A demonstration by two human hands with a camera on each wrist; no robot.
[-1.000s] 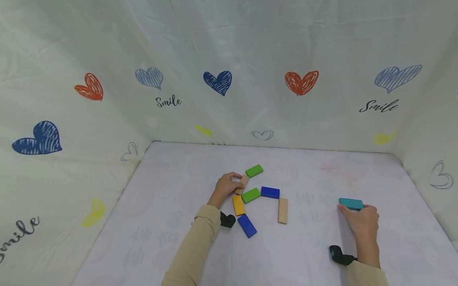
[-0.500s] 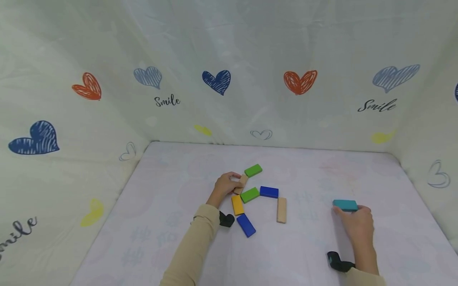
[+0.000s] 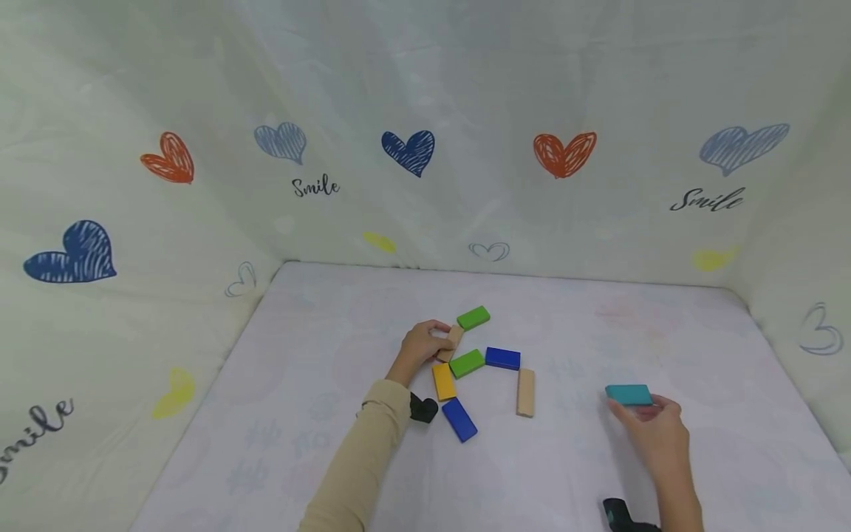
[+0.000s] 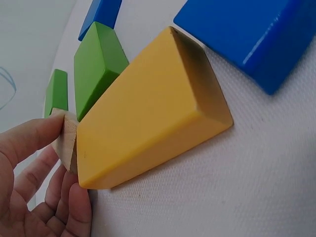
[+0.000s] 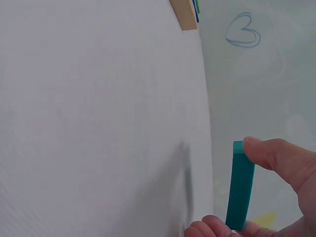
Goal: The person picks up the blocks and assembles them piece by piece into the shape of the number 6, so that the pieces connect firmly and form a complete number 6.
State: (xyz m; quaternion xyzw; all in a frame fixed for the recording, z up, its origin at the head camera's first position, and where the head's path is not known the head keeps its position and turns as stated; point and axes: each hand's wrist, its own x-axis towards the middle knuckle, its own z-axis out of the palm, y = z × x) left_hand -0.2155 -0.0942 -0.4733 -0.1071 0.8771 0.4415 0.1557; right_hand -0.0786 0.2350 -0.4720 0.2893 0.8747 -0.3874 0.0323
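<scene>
My left hand (image 3: 422, 345) pinches a plain wooden block (image 3: 455, 337) lying on the table; in the left wrist view the thumb is on the wood (image 4: 67, 140). One end of it meets a green block (image 3: 473, 318). Close by lie a second green block (image 3: 467, 363) and a yellow block (image 3: 444, 382), which looms large in the left wrist view. Off to the right, my right hand (image 3: 661, 436) holds a teal block (image 3: 628, 394) above the table between thumb and fingers. The right wrist view shows that teal block (image 5: 240, 190) by its narrow side.
A blue block (image 3: 459, 420) touches the yellow one's near end. Another blue block (image 3: 502, 358) and an upright-lying wooden block (image 3: 526, 393) continue the pattern rightward. The white table (image 3: 319, 443) meets a printed cloth wall (image 3: 479, 207) at the back.
My right hand has carried the teal block leftward and a little nearer to me. The left hand and the blocks on the table stay in place.
</scene>
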